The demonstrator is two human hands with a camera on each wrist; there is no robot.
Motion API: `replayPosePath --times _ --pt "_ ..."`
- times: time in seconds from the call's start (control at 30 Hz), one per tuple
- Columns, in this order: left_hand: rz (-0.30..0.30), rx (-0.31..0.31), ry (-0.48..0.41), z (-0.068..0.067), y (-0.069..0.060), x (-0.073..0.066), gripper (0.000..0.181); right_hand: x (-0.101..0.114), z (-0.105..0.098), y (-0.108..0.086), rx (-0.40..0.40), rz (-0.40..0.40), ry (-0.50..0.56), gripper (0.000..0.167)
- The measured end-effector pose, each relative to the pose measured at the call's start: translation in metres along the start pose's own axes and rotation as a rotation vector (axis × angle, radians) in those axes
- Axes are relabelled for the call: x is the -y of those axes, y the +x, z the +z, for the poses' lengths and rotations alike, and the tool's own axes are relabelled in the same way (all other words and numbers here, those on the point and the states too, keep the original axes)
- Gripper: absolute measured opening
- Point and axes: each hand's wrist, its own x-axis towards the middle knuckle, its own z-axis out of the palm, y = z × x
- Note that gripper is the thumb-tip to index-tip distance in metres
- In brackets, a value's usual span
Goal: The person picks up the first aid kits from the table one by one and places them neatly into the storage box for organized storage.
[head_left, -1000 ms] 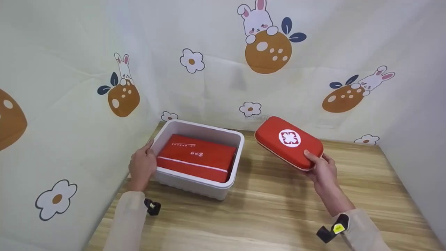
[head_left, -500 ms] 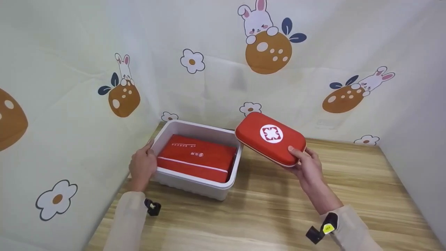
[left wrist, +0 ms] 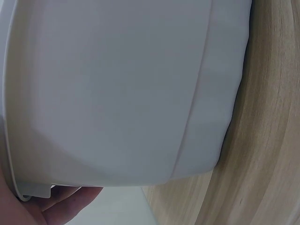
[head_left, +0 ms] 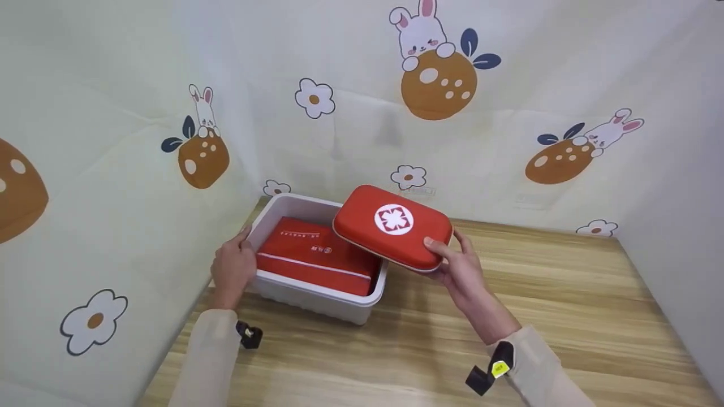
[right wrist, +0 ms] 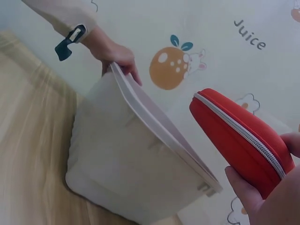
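Note:
My right hand (head_left: 461, 271) grips a red zippered first-aid case (head_left: 367, 223) by its near right corner, thumb on top beside the white emblem. The case is tilted and hangs over the right part of a light grey plastic bin (head_left: 317, 294). In the right wrist view, the zipper runs along the side of the case (right wrist: 234, 136). My left hand (head_left: 233, 265) holds the left rim of the bin, its fingers under the lip in the left wrist view. Inside the bin lies a flat red pouch (head_left: 317, 254) with a white stripe and small lettering; its right end is partly hidden by the case.
The bin stands on a wood-grain tabletop (head_left: 565, 316) near the back left corner. Pale cloth walls (head_left: 350, 141) printed with rabbits, oranges and flowers enclose the table on the left, back and right.
My right hand has carried the red case leftward, from beside the bin to above its right side. The left hand stays on the rim, and the bin and pouch have not moved.

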Motion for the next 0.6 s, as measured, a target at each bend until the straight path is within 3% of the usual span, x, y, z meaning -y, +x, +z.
replayPosePath --times 0.13,0.4,0.6 --pt "-0.007 0.013 0.009 0.000 0.000 -0.001 0.051 -0.006 0.014 0.001 0.029 -0.006 -0.020 0.084" --pt "0.008 -0.020 0.018 0.001 0.000 0.000 0.050 -0.017 0.039 0.002 0.061 -0.028 -0.077 0.079" --pt "0.009 0.000 0.024 0.000 0.000 0.000 0.051 -0.030 0.054 0.001 0.068 -0.021 -0.108 0.079"
